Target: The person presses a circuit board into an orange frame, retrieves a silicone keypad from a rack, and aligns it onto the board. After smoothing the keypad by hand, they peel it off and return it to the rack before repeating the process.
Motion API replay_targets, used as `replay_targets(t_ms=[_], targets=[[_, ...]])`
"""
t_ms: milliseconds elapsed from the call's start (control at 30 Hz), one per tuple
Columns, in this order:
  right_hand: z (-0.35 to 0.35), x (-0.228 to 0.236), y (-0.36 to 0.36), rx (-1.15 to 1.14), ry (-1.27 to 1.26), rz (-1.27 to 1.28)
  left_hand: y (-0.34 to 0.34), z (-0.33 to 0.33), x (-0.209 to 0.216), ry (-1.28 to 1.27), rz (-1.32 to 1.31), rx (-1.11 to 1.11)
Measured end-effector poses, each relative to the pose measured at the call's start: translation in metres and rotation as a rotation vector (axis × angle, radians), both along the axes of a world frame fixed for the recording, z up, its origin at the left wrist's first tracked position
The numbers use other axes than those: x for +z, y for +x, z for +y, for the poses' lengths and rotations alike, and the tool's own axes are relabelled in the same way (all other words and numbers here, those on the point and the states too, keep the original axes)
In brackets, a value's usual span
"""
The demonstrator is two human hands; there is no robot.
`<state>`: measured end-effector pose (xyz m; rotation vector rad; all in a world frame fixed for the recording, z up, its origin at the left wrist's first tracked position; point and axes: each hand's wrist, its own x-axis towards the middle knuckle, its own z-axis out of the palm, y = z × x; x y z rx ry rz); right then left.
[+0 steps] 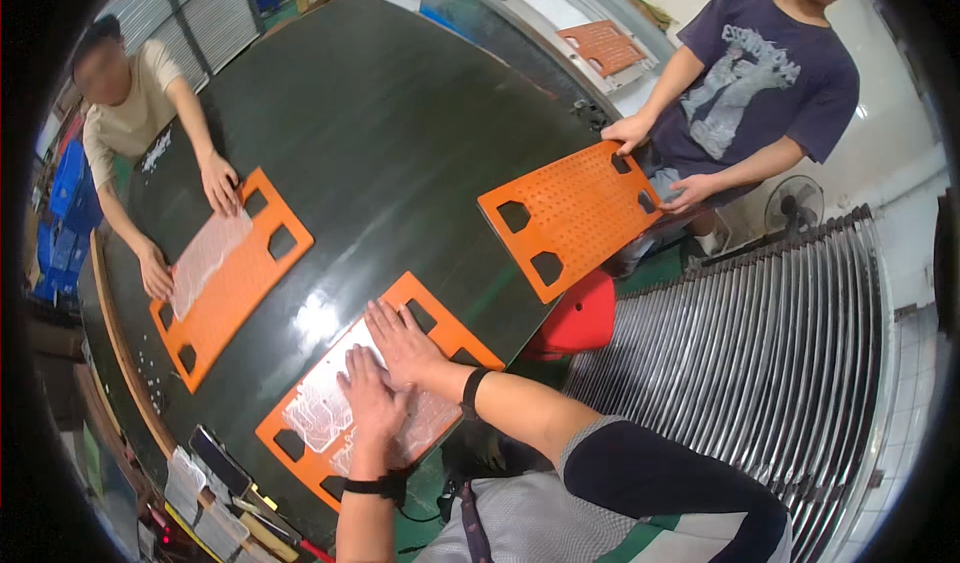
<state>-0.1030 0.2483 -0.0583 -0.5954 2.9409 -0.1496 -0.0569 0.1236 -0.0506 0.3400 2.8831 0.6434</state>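
Note:
An orange board [447, 324] with cut-out handholds lies at the table's near edge. On it rests a thin, whitish patterned sheet [318, 403]. My left hand [372, 395] presses on the sheet with its fingers stretched out. Just beyond it, my right hand [402, 345] lies flat near the sheet's far edge, fingers extended. The two hands are close together, and they hide the middle of the sheet. Each wrist wears a black band. Neither hand grips anything.
Across the dark table [350, 113], a co-worker at left handles a translucent sheet [210, 253] on an orange board [240, 283]. At right, another person holds a dotted orange board [575, 218]. Nearby are a red stool [578, 318], a metal rack [740, 363] and a fan [795, 203].

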Motion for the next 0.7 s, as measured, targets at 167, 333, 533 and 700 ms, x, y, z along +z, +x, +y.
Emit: replay_targets(t_ms=[167,333,533,700], targets=[[0.009,0.005,0.004,-0.015,-0.142,-0.011,-0.009,-0.002,-0.004,-0.066,0.034,-0.012],[-0.001,0.013,0.006,-0.004,-0.181,-0.046,0.01,-0.059,-0.003,-0.205,0.05,0.244],[-0.001,0.019,0.0,-0.043,-0.417,-0.122,0.032,-0.121,0.011,-0.426,-0.071,0.547],[0.054,0.011,-0.011,-0.144,-0.676,-0.191,0.034,-0.114,0.007,-0.532,-0.162,0.608]])
